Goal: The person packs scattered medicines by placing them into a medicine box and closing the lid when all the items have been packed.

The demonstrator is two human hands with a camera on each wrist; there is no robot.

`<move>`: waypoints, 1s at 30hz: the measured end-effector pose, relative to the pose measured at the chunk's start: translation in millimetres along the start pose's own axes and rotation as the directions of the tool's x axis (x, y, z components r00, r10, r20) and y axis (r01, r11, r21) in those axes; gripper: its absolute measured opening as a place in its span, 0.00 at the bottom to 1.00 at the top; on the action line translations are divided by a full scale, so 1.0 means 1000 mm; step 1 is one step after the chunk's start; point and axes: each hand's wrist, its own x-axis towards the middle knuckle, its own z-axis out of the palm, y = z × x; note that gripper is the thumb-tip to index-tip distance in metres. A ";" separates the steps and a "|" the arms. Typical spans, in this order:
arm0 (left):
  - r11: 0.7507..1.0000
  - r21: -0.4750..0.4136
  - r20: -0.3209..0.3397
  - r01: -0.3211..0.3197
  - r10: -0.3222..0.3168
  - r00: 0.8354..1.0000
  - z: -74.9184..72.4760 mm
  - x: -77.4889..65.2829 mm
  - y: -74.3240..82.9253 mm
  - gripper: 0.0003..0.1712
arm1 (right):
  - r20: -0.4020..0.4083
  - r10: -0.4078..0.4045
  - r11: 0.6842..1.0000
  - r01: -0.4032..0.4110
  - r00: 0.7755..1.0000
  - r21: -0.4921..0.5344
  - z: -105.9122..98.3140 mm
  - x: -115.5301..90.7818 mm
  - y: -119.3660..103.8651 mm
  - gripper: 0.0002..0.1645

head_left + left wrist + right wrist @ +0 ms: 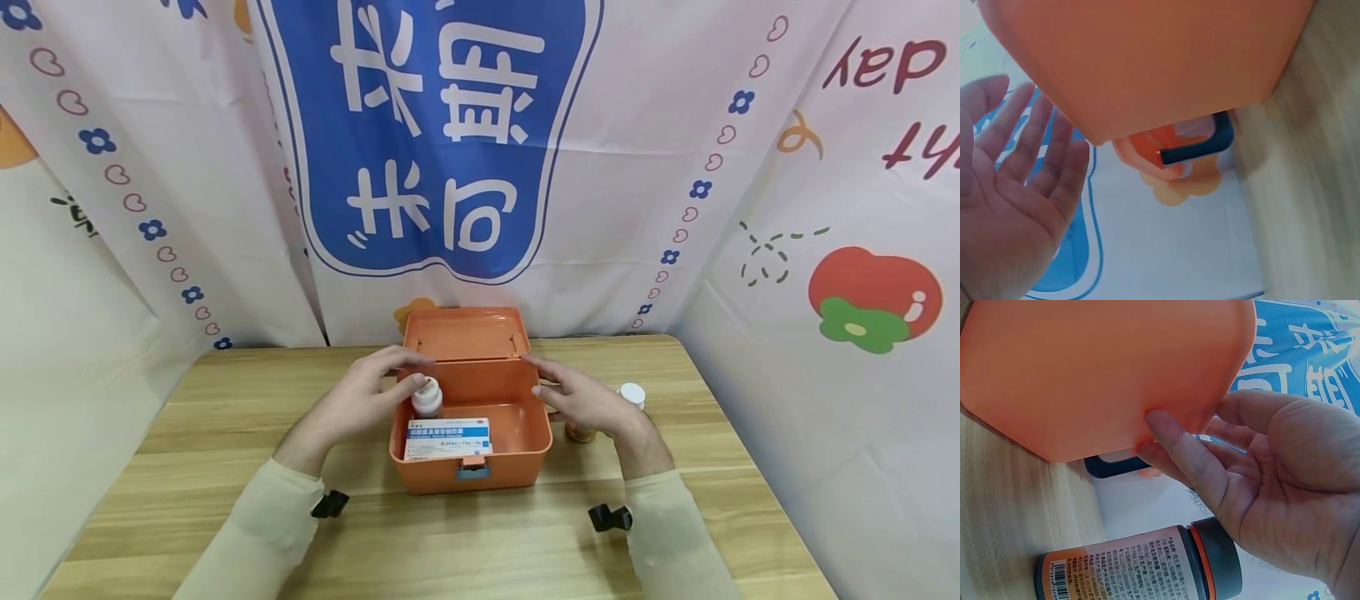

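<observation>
An orange plastic box (471,476) stands on the table, its lid (465,333) tipped back. In the head view my left hand (367,396) is at the box's left rim, fingers extended, thumb overlapping a white-capped bottle (427,398) inside. The left wrist view shows this hand (1019,187) with fingers spread and palm beside the box wall. On the right side, my right hand (592,404) is near the back corner. Its relaxed fingertips touch the outer wall in the right wrist view, where the hand (1272,469) holds nothing. A white-and-blue medicine carton (447,438) lies in the box.
A labelled bottle (1122,565) with a dark cap stands right of the box, partly behind my right hand in the head view. A white round lid (632,393) shows beyond my right wrist. Printed curtains (637,208) hang behind the wooden table (247,408).
</observation>
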 end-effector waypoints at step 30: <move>0.975 -0.135 -0.014 0.178 -0.181 0.983 0.011 -0.011 -0.036 0.30 | -0.021 0.021 0.999 -0.021 1.000 -0.027 0.003 0.000 -0.002 0.35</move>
